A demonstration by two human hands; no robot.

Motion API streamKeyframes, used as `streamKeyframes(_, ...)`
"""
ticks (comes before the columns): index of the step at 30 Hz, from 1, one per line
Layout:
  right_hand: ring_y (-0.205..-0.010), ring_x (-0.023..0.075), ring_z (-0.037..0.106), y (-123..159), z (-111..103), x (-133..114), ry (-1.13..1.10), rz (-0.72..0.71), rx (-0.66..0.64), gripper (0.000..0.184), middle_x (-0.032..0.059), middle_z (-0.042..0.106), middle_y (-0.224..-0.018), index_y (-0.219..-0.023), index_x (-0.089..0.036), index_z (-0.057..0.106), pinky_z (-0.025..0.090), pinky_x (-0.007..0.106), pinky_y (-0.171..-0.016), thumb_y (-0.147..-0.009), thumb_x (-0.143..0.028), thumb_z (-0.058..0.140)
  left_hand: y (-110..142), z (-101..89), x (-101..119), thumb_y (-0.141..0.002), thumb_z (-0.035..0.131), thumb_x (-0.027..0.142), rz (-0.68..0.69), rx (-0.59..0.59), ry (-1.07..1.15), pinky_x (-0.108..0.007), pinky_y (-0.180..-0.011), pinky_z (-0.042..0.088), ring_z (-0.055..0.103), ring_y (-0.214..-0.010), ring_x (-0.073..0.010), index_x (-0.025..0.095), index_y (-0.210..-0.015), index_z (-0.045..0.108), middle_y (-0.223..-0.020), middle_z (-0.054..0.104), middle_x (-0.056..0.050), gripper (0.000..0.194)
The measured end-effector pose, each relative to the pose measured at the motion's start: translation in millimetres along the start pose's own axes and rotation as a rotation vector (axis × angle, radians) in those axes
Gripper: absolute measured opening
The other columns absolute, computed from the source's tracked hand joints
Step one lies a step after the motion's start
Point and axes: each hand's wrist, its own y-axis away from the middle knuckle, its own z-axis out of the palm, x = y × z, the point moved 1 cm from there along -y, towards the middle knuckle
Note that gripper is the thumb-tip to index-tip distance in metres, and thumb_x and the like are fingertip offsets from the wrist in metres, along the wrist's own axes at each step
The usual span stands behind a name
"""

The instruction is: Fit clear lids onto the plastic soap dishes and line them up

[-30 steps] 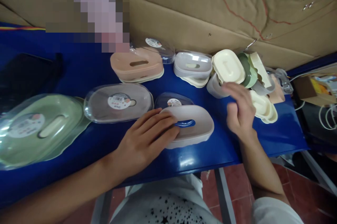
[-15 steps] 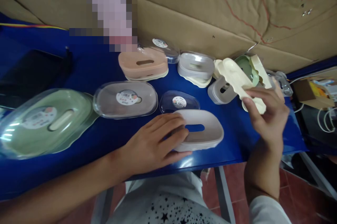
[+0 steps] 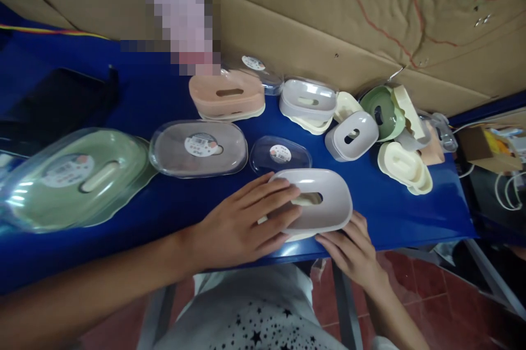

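A grey oval soap-dish shell with a slot in its top lies near the front edge of the blue table, on a cream tray whose edge shows beneath it. My left hand rests flat on the shell's left side, fingers stretched out. My right hand touches the shell's lower right rim with its fingertips. A small clear lid with a round sticker lies just behind the shell.
Finished dishes stand behind: a green one, a grey one, a peach one, a grey-white one. Loose cream, grey and green parts pile at the right. A dark pouch lies far left. Cardboard backs the table.
My right hand lifted a cream tray from the pile at the right, brought it down and put it under the grey shell. The left hand stayed on the shell.
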Motion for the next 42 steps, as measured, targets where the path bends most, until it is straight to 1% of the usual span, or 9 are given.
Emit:
streamKeyframes(5, -0.12, 0.0292, 0.071, 9, -10, 15, -0.096, 0.018, 0.162, 0.047, 0.0089, 0.068, -0.131, -0.139, -0.029, 0.064, 0.064, 0.049, -0.094, -0.096, -0.033, 0.081, 24, -2.9, 15, -0.102, 0.065, 0.024, 0.046, -0.063, -0.088, -0.048, -0.128, 0.044, 0.064, -0.136, -0.0248, 0.017, -0.126, 0.071, -0.137, 0.074, -0.01, 0.025)
streamKeyframes(9, -0.149, 0.0361, 0.054, -17, -11, 22, -0.048, -0.134, -0.093, 0.062, 0.0148, 0.059, -0.156, -0.155, -0.028, 0.056, 0.056, 0.059, -0.114, -0.1, -0.049, 0.074, 44, -1.7, 31, -0.105, 0.065, 0.028, -0.01, -0.154, -0.185, -0.048, -0.127, 0.043, 0.063, -0.135, -0.0254, 0.018, -0.133, 0.071, -0.14, 0.073, -0.008, 0.03)
streamKeyframes(14, -0.156, 0.0322, 0.047, -77, -8, 37, -0.083, -0.282, -0.336, 0.063, 0.014, 0.056, -0.164, -0.162, -0.023, 0.05, 0.047, 0.057, -0.123, -0.108, -0.054, 0.059, 48, 6.0, 41, -0.104, 0.067, 0.03, -0.11, -0.163, -0.242, -0.046, -0.117, 0.049, 0.063, -0.133, -0.0264, 0.018, -0.132, 0.07, -0.139, 0.073, -0.011, 0.031)
streamKeyframes(19, -0.148, 0.0318, 0.055, -99, 11, 50, -0.129, -0.406, -0.327, 0.059, 0.0166, 0.059, -0.159, -0.152, -0.022, 0.06, 0.048, 0.056, -0.119, -0.106, -0.058, 0.059, 33, 8.2, 33, -0.099, 0.066, 0.027, -0.132, -0.196, -0.32, -0.046, -0.108, 0.051, 0.062, -0.127, -0.0291, 0.019, -0.125, 0.071, -0.134, 0.072, -0.011, 0.028)
streamKeyframes(23, -0.149, 0.029, 0.054, -99, 19, 59, -0.182, -0.346, -0.296, 0.044, 0.0131, 0.06, -0.159, -0.151, -0.024, 0.059, 0.045, 0.056, -0.121, -0.109, -0.035, 0.055, 14, 11.4, 24, -0.097, 0.067, 0.032, -0.049, -0.277, -0.397, -0.047, -0.099, 0.052, 0.061, -0.119, -0.0303, 0.02, -0.122, 0.069, -0.128, 0.071, -0.01, 0.028)
streamKeyframes(27, -0.149, 0.0263, 0.054, -95, 18, 63, -0.196, -0.224, -0.303, 0.057, 0.0113, 0.061, -0.158, -0.165, -0.025, 0.043, 0.048, 0.053, -0.121, -0.109, -0.023, 0.05, 0, 18.3, 16, -0.096, 0.072, 0.039, -0.052, -0.297, -0.407, -0.046, -0.097, 0.052, 0.06, -0.115, -0.0299, 0.02, -0.116, 0.069, -0.123, 0.069, -0.011, 0.027)
streamKeyframes(33, -0.144, 0.0301, 0.055, -93, 19, 69, -0.124, -0.169, -0.25, 0.052, 0.0092, 0.062, -0.158, -0.164, -0.03, 0.046, 0.047, 0.055, -0.117, -0.113, -0.033, 0.046, 0, 16.3, 7, -0.099, 0.068, 0.039, -0.077, -0.248, -0.252, -0.046, -0.099, 0.05, 0.062, -0.118, -0.0289, 0.021, -0.116, 0.07, -0.124, 0.071, -0.009, 0.025)
streamKeyframes(38, -0.142, 0.0325, 0.059, -98, 17, 85, -0.021, -0.016, -0.101, 0.049, 0.0096, 0.07, -0.138, -0.159, -0.033, 0.054, 0.046, 0.058, -0.117, -0.111, -0.027, 0.05, 2, 7.4, 0, -0.093, 0.069, 0.03, -0.207, -0.171, -0.141, -0.048, -0.104, 0.052, 0.065, -0.12, -0.0306, 0.019, -0.111, 0.072, -0.126, 0.071, -0.013, 0.021)
streamKeyframes(42, -0.16, 0.0357, 0.041, -101, 16, 90, 0.035, -0.024, -0.224, 0.056, 0.012, 0.051, -0.165, -0.165, -0.034, 0.045, 0.04, 0.064, -0.125, -0.11, -0.028, 0.053, 2, 3.9, -3, -0.093, 0.063, 0.028, -0.221, -0.161, -0.165, -0.05, -0.105, 0.053, 0.066, -0.119, -0.0315, 0.018, -0.106, 0.072, -0.122, 0.074, -0.013, 0.018)
